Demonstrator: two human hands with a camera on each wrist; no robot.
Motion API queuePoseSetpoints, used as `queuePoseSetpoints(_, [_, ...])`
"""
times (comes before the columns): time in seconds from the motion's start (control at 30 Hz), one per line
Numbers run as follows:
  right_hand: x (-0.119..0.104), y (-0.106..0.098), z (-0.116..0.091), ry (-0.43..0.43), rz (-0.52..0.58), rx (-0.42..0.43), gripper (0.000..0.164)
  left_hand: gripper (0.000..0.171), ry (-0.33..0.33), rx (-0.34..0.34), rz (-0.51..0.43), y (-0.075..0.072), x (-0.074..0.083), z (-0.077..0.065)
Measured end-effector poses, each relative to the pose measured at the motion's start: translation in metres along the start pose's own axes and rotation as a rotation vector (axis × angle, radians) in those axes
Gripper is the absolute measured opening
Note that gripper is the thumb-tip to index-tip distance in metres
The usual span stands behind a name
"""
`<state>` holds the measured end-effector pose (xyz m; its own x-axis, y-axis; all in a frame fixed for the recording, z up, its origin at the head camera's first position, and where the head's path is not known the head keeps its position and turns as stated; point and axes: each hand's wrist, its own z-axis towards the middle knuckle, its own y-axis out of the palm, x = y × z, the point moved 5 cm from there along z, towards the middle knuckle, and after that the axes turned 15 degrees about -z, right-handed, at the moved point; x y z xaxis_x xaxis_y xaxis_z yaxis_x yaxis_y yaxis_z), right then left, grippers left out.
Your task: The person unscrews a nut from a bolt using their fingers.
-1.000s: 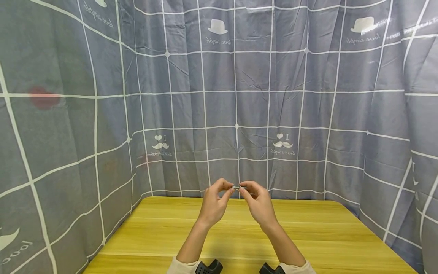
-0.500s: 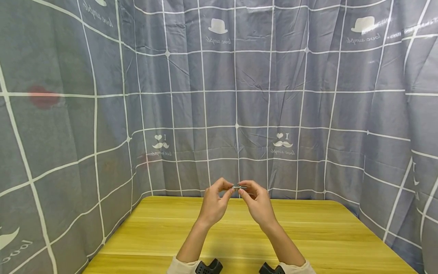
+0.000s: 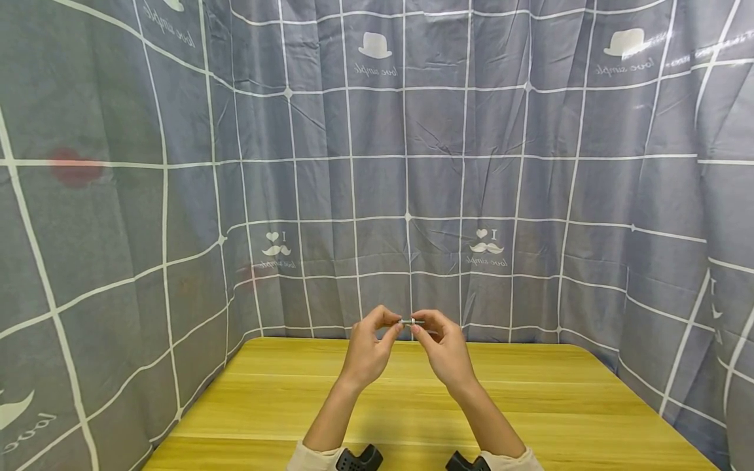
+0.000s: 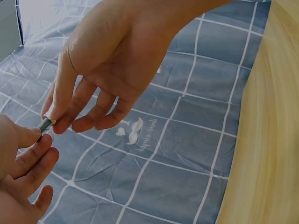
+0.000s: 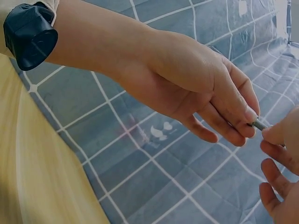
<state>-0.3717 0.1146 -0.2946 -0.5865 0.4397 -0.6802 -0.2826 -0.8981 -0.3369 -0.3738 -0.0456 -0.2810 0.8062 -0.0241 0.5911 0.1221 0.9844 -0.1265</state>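
Note:
A small metal bolt [image 3: 407,322] is held level in the air, spanning the gap between both hands' fingertips. My left hand [image 3: 368,353] pinches its left end between thumb and forefinger. At its other end the thumb and fingers of my right hand [image 3: 450,356] pinch a small nut [image 3: 413,321] on the shank. The left wrist view shows the bolt's threads [image 4: 45,124] bare between the hands. From the right wrist, only a short grey stretch of the bolt [image 5: 259,124] is visible; fingertips hide both ends.
Below the hands lies a yellow wood-grain table [image 3: 283,399]. A grey curtain [image 3: 436,190] with white grid lines hangs behind its far edge and along both sides. Dark devices [image 3: 360,458] sit at the cuffs of both light sleeves.
The right fingertips have shifted slightly at the nut, first left, then back right. The left hand keeps its pinch and place.

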Motion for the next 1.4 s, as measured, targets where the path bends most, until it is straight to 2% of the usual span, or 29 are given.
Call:
queuePoseSetpoints(0.17, [-0.0012,0.0005,-0.0005,-0.008,0.004,-0.006,0.025,0.004,-0.002,0.000,-0.009,-0.0001,0.0006,0.0000])
queuePoseSetpoints(0.4, [-0.0025,0.0005,-0.0015,-0.027,-0.014,0.008,0.016,0.005,0.002,-0.004,-0.001,-0.0002,0.0011,-0.0006])
queuePoseSetpoints(0.5, [-0.0038,0.0009,-0.0014,-0.044,0.002,-0.004,0.019,0.004,0.007,-0.004,-0.002,-0.0001,0.0016,-0.0005])
queuePoseSetpoints(0.63, [-0.0025,0.0007,-0.0014,-0.019,0.005,-0.005,0.025,0.004,0.010,-0.002,-0.009,0.0000,0.0021,-0.0007])
queuePoseSetpoints(0.87, [-0.0011,-0.0008,-0.0018,-0.008,0.001,0.015,0.015,0.004,0.010,-0.005,-0.004,0.0000,0.0021,-0.0013])
queuePoseSetpoints(1.13, [-0.0019,0.0004,-0.0013,-0.022,0.014,-0.005,0.024,0.011,0.012,-0.006,-0.005,-0.0006,0.0009,-0.0008])
queuePoseSetpoints(1.4, [-0.0035,0.0006,-0.0011,-0.037,0.016,-0.001,0.017,0.005,0.005,-0.005,0.001,-0.0010,0.0012,-0.0009])
